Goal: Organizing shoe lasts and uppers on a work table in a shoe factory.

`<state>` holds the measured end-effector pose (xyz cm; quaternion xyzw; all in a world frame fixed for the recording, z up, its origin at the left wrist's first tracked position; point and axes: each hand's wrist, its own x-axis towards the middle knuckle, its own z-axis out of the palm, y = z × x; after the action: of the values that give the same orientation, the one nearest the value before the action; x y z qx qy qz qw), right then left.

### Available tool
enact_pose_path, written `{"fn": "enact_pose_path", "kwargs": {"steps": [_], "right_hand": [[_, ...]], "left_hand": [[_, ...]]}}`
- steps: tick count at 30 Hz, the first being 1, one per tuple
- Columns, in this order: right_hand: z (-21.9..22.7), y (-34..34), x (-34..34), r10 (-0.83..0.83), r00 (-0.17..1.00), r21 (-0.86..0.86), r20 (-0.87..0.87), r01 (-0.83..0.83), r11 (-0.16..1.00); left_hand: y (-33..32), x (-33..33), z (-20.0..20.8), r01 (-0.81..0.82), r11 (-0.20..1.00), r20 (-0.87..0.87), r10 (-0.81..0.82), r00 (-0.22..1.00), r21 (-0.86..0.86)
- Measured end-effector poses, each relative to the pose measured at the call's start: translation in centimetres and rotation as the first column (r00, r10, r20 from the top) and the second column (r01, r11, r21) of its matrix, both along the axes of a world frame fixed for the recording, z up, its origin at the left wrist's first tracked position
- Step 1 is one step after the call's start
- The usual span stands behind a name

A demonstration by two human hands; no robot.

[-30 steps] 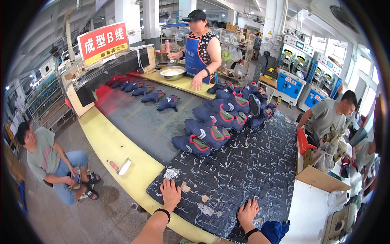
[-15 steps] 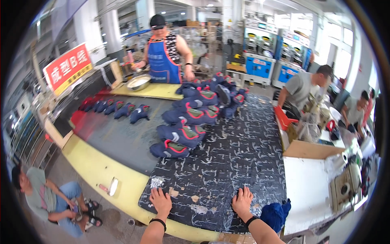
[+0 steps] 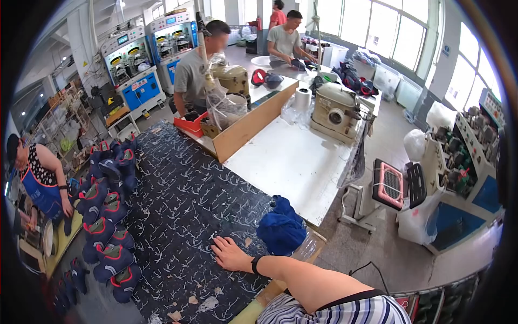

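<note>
My right hand [image 3: 232, 255] lies palm down on a dark work table [image 3: 178, 216], its fingers stretched out and holding nothing. A black band [image 3: 255, 264] is round that wrist. Close beyond it, a crumpled blue cloth [image 3: 281, 229] rests at the table's right edge. White glue-like streaks and a few torn scraps [image 3: 209, 304] mark the dark surface. My left hand is out of the picture. Along the table's left side, several navy shoe uppers [image 3: 116, 259] with red-pink edging are heaped in a row, away from my hand.
A white bench [image 3: 280, 156] with a wooden divider [image 3: 253, 121] and a beige sewing machine [image 3: 335, 113] adjoins the table on the right. A co-worker in an apron [image 3: 46, 194] stands far left; another in grey [image 3: 189, 81] sits beyond a red bin [image 3: 190, 125]. A pink-seated chair [image 3: 387, 184] stands right.
The view has swung to the right, bringing the white bench and chair further in. My left hand has left the picture; my right hand still rests on the table near the blue cloth.
</note>
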<state>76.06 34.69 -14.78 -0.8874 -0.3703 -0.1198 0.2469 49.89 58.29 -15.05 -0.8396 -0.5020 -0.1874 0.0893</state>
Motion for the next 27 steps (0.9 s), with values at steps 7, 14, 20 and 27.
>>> {"fn": "enact_pose_path", "kwargs": {"steps": [7, 14, 20, 27], "right_hand": [[0.0, -0.2, -0.4, 0.008, 1.000, 0.016, -0.008, -0.008, 1.000], [0.1, 0.1, -0.2, 0.010, 1.000, 0.037, -0.008, -0.010, 0.999], [-0.4, 0.0, -0.2, -0.002, 1.000, 0.021, 0.011, 0.002, 1.000], [-0.6, -0.7, -0.1, 0.052, 0.999, 0.082, -0.014, -0.051, 0.995]], "left_hand": [[0.3, -0.5, -0.4, -0.019, 0.999, -0.044, 0.021, 0.999, 0.034], [-0.2, -0.3, 0.9, -0.054, 0.996, -0.066, 0.058, 0.996, 0.064], [-0.4, -0.4, 1.4, -0.065, 0.995, -0.047, 0.069, 0.997, 0.081], [0.6, -1.2, -1.1, 0.040, 0.997, -0.037, -0.038, 0.999, 0.065]]}}
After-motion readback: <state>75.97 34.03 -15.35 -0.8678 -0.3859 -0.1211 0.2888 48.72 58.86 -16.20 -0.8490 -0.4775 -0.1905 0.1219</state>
